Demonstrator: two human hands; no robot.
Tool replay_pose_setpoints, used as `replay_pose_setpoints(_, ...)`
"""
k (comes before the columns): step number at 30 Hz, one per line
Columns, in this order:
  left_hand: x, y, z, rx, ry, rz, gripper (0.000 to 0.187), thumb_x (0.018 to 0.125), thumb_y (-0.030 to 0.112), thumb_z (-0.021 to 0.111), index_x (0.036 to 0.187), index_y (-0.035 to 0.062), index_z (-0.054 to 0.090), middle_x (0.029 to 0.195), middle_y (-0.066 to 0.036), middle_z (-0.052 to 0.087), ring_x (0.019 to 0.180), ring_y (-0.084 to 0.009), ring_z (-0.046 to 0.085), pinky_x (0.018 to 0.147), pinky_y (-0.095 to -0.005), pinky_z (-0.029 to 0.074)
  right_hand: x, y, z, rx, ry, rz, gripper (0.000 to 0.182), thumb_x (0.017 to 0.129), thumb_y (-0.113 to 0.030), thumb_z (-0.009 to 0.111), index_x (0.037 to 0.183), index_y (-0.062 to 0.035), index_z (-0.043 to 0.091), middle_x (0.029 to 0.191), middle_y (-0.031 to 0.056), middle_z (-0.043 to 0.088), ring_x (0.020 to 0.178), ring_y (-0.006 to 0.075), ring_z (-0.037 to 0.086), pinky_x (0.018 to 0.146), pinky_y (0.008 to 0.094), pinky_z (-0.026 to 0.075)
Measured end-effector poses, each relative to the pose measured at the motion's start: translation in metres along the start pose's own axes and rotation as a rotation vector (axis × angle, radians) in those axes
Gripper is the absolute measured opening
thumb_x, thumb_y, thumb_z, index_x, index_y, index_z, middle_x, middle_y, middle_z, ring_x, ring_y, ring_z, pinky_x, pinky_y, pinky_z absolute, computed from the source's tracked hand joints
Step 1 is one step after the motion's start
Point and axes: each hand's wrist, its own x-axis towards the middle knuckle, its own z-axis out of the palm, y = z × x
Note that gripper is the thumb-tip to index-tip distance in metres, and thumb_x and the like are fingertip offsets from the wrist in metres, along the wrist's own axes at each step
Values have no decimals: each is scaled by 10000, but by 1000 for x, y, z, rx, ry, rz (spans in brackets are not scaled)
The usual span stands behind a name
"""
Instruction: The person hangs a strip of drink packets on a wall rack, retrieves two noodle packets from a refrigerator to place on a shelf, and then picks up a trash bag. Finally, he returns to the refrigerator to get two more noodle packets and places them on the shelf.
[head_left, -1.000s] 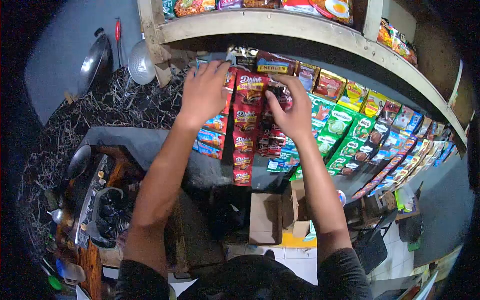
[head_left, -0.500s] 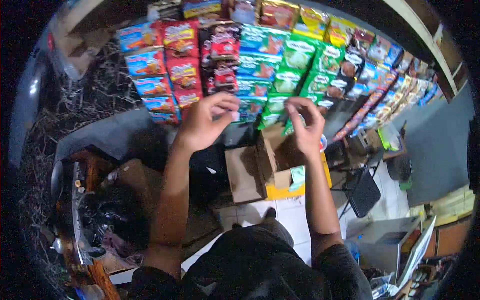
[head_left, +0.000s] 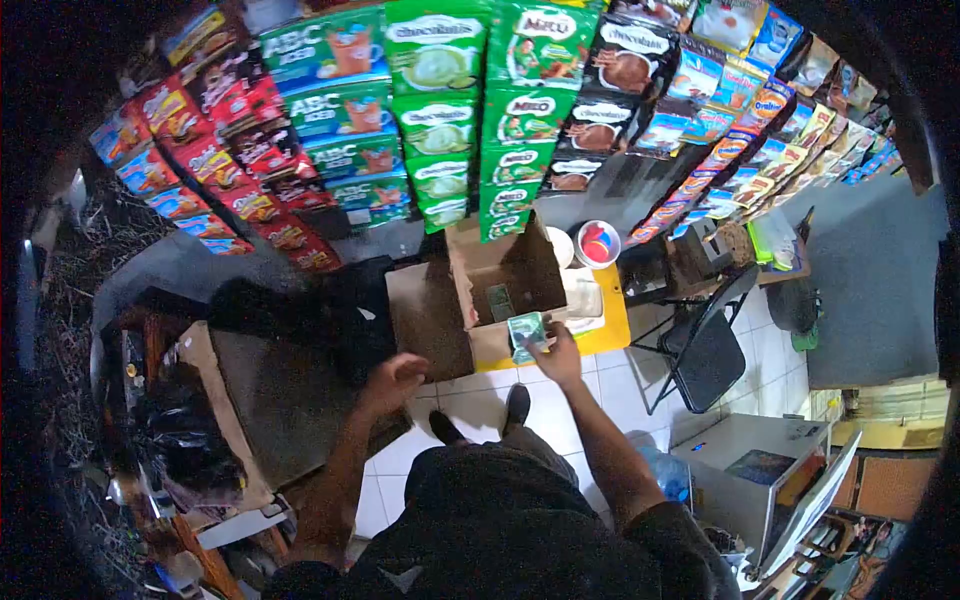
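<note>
My right hand [head_left: 557, 354] is at the front edge of an open cardboard box [head_left: 463, 290], its fingers closed on a small green packet [head_left: 526, 336]. Another green packet [head_left: 499, 302] lies inside the box. My left hand [head_left: 397, 383] hangs below the box's left flap [head_left: 430, 310], fingers curled, and whether anything is in it cannot be made out. Strips of sachets hang above the box, among them green Milo ones [head_left: 517, 160], green chocolatos ones [head_left: 438, 130] and ABC ones [head_left: 345, 110].
A yellow surface [head_left: 612, 300] under the box bears a tub with red and blue things [head_left: 598, 244]. To the right stands a black folding chair [head_left: 706, 345]. A large carton [head_left: 270, 400] and a black plastic bag [head_left: 180, 435] are at the left.
Both hands have moved down from the hanging sachets. My right hand has taken hold of the green packet at the box's edge. The view has shifted, showing the box's inside and the tub.
</note>
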Motion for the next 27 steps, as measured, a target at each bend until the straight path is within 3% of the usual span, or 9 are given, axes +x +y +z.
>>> replay_pose_setpoints(3,-6,10,41,193,71,1,288,904,93,626,1180,25,581,1121,-87,652,1016,-182,630,905,-343,501,-2,22,26,152,64,-27,595,736,-340,797,1125,-5,495,1029,238,612,948,419,611,760,460,508)
replay_pose_setpoints(4,-6,6,50,106,61,51,298,906,132,635,1181,33,580,1112,-100,652,1005,-191,635,877,-350,513,-3,22,28,204,94,-15,562,730,-302,815,1104,2,527,961,180,656,852,338,662,757,392,524)
replay_pose_setpoints(7,-6,24,66,242,93,-77,312,902,164,647,1187,54,585,1108,-109,651,990,-193,636,850,-354,521,2,13,20,313,-64,95,422,760,-261,795,1019,-1,586,886,165,673,824,317,671,753,384,523)
replay_pose_setpoints(8,-9,33,67,243,110,-75,312,902,164,647,1187,54,585,1108,-109,651,990,-193,636,850,-354,521,5,10,17,305,-92,63,262,815,-208,749,939,-13,625,827,126,683,780,245,674,733,356,523)
replay_pose_setpoints(9,-14,43,68,225,117,-67,319,902,175,649,1191,60,585,1108,-111,651,991,-196,637,845,-358,523,9,8,14,310,-97,48,262,815,-208,749,939,-13,625,827,126,683,780,245,674,733,356,523)
replay_pose_setpoints(12,-23,48,70,207,153,-57,319,903,174,648,1195,63,583,1115,-109,651,1004,-203,637,853,-364,522,16,-4,-4,596,-218,46,148,870,-150,697,933,-38,623,846,41,660,774,98,599,723,275,487)
replay_pose_setpoints(20,-56,47,67,286,274,161,294,896,90,641,1185,63,591,1125,-87,654,1042,-183,626,911,-331,505,28,-83,-64,1012,-225,11,109,897,-124,619,980,-57,599,881,-4,612,845,82,549,779,238,417)
replay_pose_setpoints(22,-68,44,67,90,244,212,209,887,139,638,1080,60,649,1150,-121,647,1097,-269,600,972,-376,455,18,-114,-88,1145,-184,50,64,897,-97,597,947,-61,579,849,0,605,793,79,550,745,235,429)
replay_pose_setpoints(27,-100,43,69,44,254,378,228,888,105,641,1109,46,630,1125,-117,655,1079,-212,609,925,-325,481,-14,-149,-123,1416,-176,-2,154,870,-96,571,1024,-98,561,927,15,613,862,132,588,801,288,451)
